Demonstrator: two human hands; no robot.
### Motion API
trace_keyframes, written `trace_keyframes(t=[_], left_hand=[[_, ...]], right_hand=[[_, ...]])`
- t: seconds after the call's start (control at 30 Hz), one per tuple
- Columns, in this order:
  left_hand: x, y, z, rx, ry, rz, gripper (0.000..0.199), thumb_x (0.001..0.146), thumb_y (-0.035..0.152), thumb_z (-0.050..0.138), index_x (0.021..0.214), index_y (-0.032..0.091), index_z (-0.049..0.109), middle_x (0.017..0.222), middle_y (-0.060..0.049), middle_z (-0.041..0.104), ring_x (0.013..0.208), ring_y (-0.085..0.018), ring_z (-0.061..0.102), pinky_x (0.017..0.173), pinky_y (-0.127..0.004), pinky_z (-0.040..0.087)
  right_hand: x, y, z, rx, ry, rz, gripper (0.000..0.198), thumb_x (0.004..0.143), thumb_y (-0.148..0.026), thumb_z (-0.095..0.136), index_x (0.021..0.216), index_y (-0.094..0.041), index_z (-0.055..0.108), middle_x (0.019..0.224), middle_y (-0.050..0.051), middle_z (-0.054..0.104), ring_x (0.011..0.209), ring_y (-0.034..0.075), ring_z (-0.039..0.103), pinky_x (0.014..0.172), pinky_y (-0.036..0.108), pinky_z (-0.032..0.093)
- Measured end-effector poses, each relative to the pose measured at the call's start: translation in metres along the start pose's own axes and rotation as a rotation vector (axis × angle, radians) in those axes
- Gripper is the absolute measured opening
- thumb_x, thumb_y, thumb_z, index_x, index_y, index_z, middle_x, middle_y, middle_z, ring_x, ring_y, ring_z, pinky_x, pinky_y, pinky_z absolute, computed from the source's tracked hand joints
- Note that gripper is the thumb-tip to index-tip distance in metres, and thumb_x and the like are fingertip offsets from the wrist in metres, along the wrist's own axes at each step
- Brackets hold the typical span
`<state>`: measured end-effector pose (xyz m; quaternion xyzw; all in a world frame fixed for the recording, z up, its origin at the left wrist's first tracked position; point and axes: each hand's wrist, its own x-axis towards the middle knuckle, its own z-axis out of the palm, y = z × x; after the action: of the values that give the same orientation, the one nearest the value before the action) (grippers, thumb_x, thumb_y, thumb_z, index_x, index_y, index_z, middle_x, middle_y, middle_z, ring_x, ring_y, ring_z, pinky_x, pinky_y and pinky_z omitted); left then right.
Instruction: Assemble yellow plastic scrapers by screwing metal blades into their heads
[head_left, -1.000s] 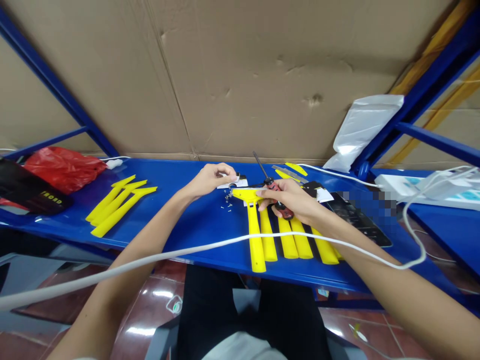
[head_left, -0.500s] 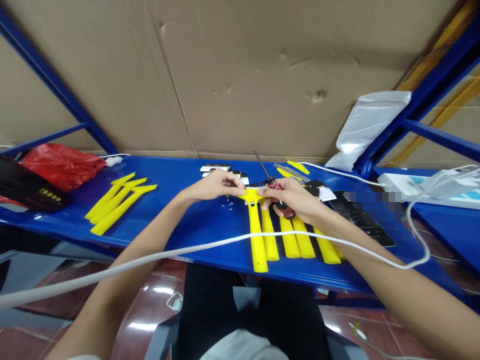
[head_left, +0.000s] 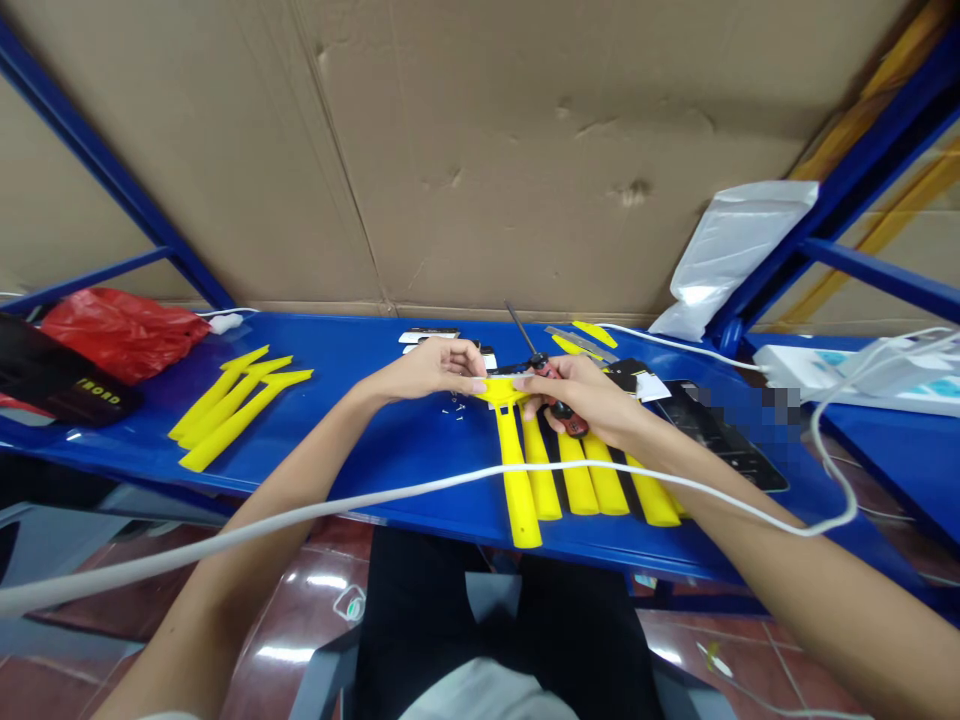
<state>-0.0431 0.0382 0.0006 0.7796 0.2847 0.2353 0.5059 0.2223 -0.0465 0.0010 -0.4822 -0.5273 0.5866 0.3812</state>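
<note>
Pinching left end of head of yellow T-shaped tool [head_left: 520, 505] between left hand's [head_left: 444, 367] thumb and fingers, thumb showing on near side. Pinching right end of same head with right hand [head_left: 576, 388], while also holding red-and-black screwdriver [head_left: 550, 371] across that palm, shaft pointing up and away toward cardboard wall [head_left: 487, 150]. Holding the tool in front of torso, over blue table [head_left: 424, 440], handle pointing back toward lap and end reaching front edge; cannot tell whether lifted or resting.

Having several more yellow handles [head_left: 577, 487] lying side by side just right of the tool, partly under right forearm. Having three yellow handles [head_left: 231, 423] lying close together, well apart at left. Seeing tiny loose pieces [head_left: 460, 418], too small to identify, near left hand, plus black-and-white packets [head_left: 429, 333] just beyond it. Having flat yellow pieces [head_left: 596, 333] lying beyond right hand, black panel [head_left: 720, 440] beside right forearm. Viewing all past white cable [head_left: 420, 488] crossing in front of both forearms. Noting red plastic bag [head_left: 124, 335] at far left.
</note>
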Motion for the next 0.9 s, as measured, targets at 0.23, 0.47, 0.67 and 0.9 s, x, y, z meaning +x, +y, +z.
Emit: trace_keyframes(t=[0.23, 0.47, 0.67, 0.9], left_hand=[[-0.007, -0.003, -0.032, 0.164, 0.134, 0.001, 0.049, 0.098, 0.065, 0.081, 0.092, 0.016, 0.079, 0.089, -0.009, 0.081, 0.073, -0.015, 0.069, 0.067, -0.026, 0.053], [-0.013, -0.01, -0.05, 0.325, -0.125, -0.11, 0.032, 0.085, 0.046, 0.096, 0.101, 0.019, 0.091, 0.095, -0.009, 0.087, 0.081, -0.019, 0.076, 0.073, -0.028, 0.055], [-0.007, -0.017, -0.044, 0.412, -0.189, -0.051, 0.023, 0.086, 0.04, 0.094, 0.1, 0.022, 0.094, 0.096, -0.007, 0.086, 0.069, -0.013, 0.062, 0.064, -0.026, 0.043], [-0.006, -0.018, -0.041, 0.486, -0.217, -0.009, 0.026, 0.091, 0.043, 0.09, 0.101, 0.019, 0.093, 0.095, -0.007, 0.083, 0.073, -0.014, 0.058, 0.068, -0.028, 0.04]], right_hand=[[0.0, 0.0, -0.001, 0.263, 0.107, -0.185, 0.048, 0.067, -0.042, 0.108, 0.081, -0.021, 0.067, 0.074, 0.009, 0.082, 0.037, 0.009, 0.055, 0.032, 0.022, 0.039], [-0.002, -0.008, 0.002, 0.36, 0.179, -0.284, 0.053, 0.058, -0.043, 0.112, 0.077, -0.021, 0.068, 0.069, 0.006, 0.077, 0.056, 0.017, 0.071, 0.034, 0.02, 0.04], [-0.002, -0.007, 0.003, 0.349, 0.15, -0.239, 0.049, 0.061, -0.04, 0.11, 0.078, -0.021, 0.068, 0.076, 0.011, 0.082, 0.057, 0.016, 0.071, 0.034, 0.02, 0.039], [0.0, -0.003, 0.003, 0.328, 0.162, -0.167, 0.043, 0.065, -0.033, 0.107, 0.08, -0.02, 0.068, 0.078, 0.012, 0.084, 0.061, 0.019, 0.075, 0.034, 0.02, 0.038]])
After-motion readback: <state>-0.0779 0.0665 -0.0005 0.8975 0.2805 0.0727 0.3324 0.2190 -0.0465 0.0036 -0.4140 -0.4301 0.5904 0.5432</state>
